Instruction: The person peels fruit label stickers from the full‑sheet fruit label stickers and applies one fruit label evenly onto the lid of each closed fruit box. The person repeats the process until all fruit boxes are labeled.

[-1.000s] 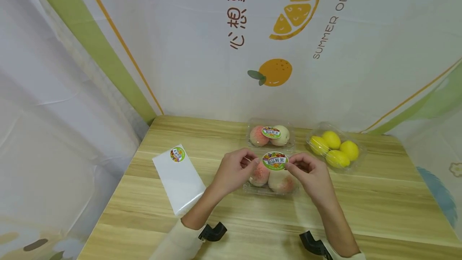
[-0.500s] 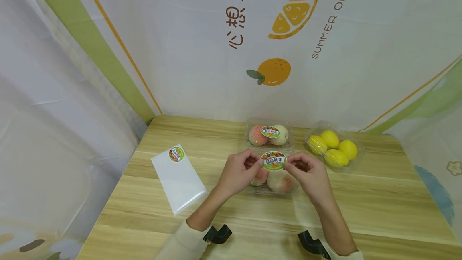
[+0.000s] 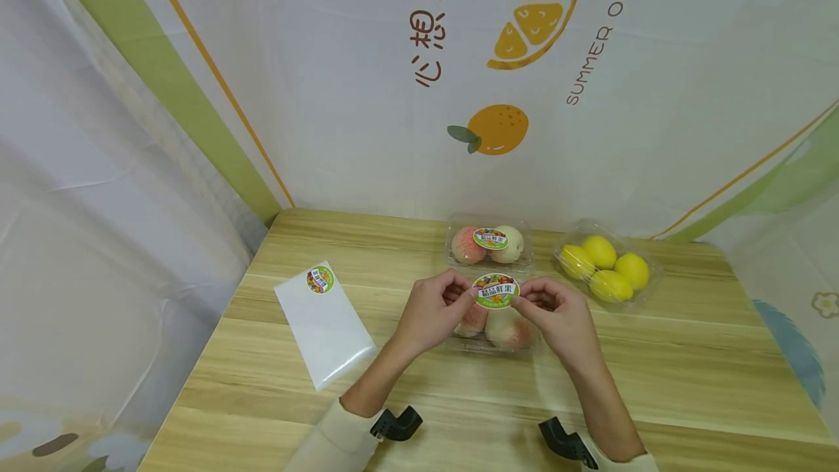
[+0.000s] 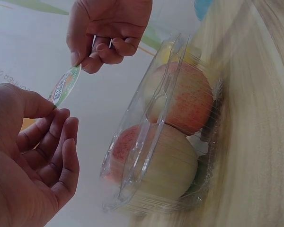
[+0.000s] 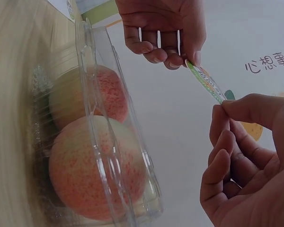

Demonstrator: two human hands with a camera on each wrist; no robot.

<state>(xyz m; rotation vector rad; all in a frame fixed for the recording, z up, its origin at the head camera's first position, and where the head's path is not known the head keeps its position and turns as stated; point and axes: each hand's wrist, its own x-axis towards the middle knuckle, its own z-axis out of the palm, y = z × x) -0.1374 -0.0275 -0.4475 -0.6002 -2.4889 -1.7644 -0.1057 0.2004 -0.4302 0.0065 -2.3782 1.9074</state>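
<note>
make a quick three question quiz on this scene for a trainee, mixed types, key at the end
1. True or false: the white sheet lies to the right of the lemon box.

2. Multiple choice: how many lemons are in the lemon box?
A. two
B. four
C. six

3. Short answer: what do the left grip and right grip pinch between them, and does it touch the front peach box?

Key
1. False: the white sheet lies to the left.
2. B.
3. A sticker; no, the wrist views show it apart from the box.
</note>
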